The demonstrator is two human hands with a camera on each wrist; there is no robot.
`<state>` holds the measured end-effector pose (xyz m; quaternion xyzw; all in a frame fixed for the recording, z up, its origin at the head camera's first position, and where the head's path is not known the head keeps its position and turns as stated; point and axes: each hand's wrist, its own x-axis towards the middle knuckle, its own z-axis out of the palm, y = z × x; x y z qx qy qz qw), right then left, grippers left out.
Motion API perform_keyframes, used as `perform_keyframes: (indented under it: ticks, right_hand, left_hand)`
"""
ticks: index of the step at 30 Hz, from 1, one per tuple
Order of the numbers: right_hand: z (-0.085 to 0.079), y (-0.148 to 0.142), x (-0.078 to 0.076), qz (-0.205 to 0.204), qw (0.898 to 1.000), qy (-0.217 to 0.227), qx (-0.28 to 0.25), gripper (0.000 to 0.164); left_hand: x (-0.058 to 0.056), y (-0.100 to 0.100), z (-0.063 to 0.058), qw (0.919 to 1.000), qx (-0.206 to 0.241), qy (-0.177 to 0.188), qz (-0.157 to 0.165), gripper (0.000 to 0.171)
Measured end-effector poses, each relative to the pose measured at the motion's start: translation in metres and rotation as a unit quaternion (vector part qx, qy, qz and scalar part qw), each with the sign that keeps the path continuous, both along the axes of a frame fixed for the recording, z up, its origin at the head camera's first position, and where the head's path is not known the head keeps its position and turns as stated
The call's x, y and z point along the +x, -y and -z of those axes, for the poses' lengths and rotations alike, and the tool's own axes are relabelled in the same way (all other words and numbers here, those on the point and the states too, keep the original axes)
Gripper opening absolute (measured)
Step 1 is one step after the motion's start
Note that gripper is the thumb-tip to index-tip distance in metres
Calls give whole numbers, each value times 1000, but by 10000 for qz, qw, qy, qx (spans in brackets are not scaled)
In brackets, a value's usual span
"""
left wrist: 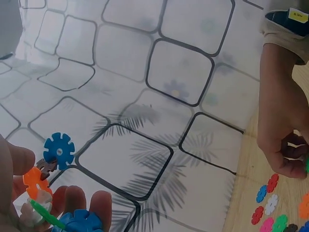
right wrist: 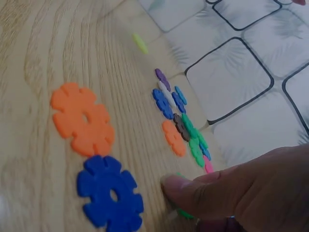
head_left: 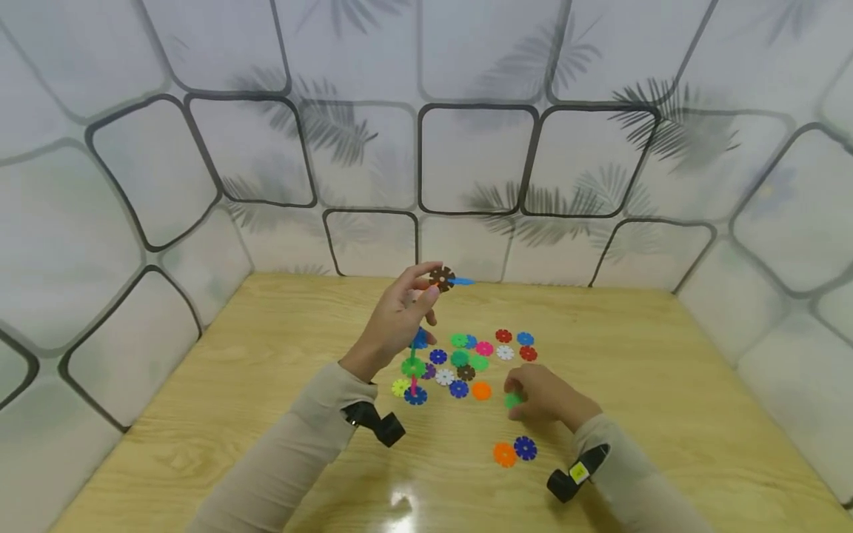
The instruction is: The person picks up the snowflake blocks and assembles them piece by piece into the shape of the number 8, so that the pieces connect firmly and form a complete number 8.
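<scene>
My left hand (head_left: 396,322) is raised over the table, holding a chain of slotted plastic flower discs. Thumb and fingers pinch near a brown disc (head_left: 442,279), which has a light blue disc (head_left: 462,281) joined to its edge. In the left wrist view an orange disc (left wrist: 36,182), a white disc and a blue disc (left wrist: 84,221) also belong to the chain. Lower down hang a green disc (head_left: 413,367), a pink one and a dark blue one (head_left: 416,396). My right hand (head_left: 549,396), low at the tabletop, pinches a green disc (head_left: 512,400), partly hidden by the fingers.
Several loose discs in mixed colours lie between the hands, among them a white disc (head_left: 505,353) and an orange disc (head_left: 482,390). Nearer me are another orange disc (right wrist: 83,118) and a dark blue disc (right wrist: 110,193). A patterned wall (head_left: 476,159) borders the wooden table (head_left: 280,333).
</scene>
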<state>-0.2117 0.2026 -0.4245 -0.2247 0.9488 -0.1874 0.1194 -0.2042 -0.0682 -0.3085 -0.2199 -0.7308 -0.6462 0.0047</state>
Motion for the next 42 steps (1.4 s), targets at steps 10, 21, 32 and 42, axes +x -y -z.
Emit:
perform_keyframes:
  ticks: [10,21,32,42]
  right_hand:
    - [-8,1,-3,209,9892,-927,-1120,19]
    - [-73,35,-2,-342,8855,-2491,-3906,28]
    - [-95,46,1,-816,8381,-2614,-4718,31]
    - [-95,40,7,-773,8506,-2636,-4483,29]
  left_hand:
    - [-2,3,1,10000,57,57,47,41]
    - [-3,7,3,9989,-3,-221,403,40]
    - [-7,6,8,9950,31,-659,747,38]
    - [-6,2,13,9934,23,-729,886,38]
